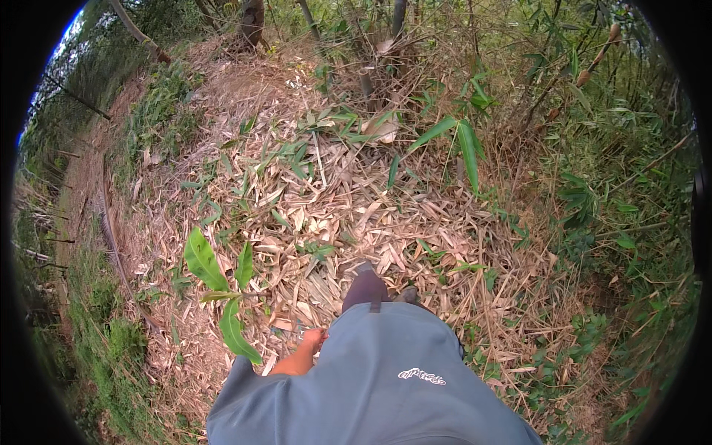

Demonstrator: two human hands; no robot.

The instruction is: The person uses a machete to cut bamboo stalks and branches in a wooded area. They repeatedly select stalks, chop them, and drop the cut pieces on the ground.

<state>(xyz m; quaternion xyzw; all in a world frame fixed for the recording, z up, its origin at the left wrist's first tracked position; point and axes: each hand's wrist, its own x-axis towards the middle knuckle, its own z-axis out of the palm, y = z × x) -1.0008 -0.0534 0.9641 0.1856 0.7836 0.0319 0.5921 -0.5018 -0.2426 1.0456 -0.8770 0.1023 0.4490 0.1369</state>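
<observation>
Over dry leaf litter, left hand, fingers open or closed cannot tell; apparently walking, next stride calling for firm footing.

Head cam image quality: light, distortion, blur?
Head view: diffuse light, no hard shadows across the dry leaf litter; bright sky with blue fringing, upper-left rim; black fisheye corners; rim foliage soft; left hand small, fingers hard to resolve.

Out in woodland now, looking over dry fallen leaves spread beyond the left hand, up to a tree trunk farther ahead, across to green undergrowth well right.
</observation>
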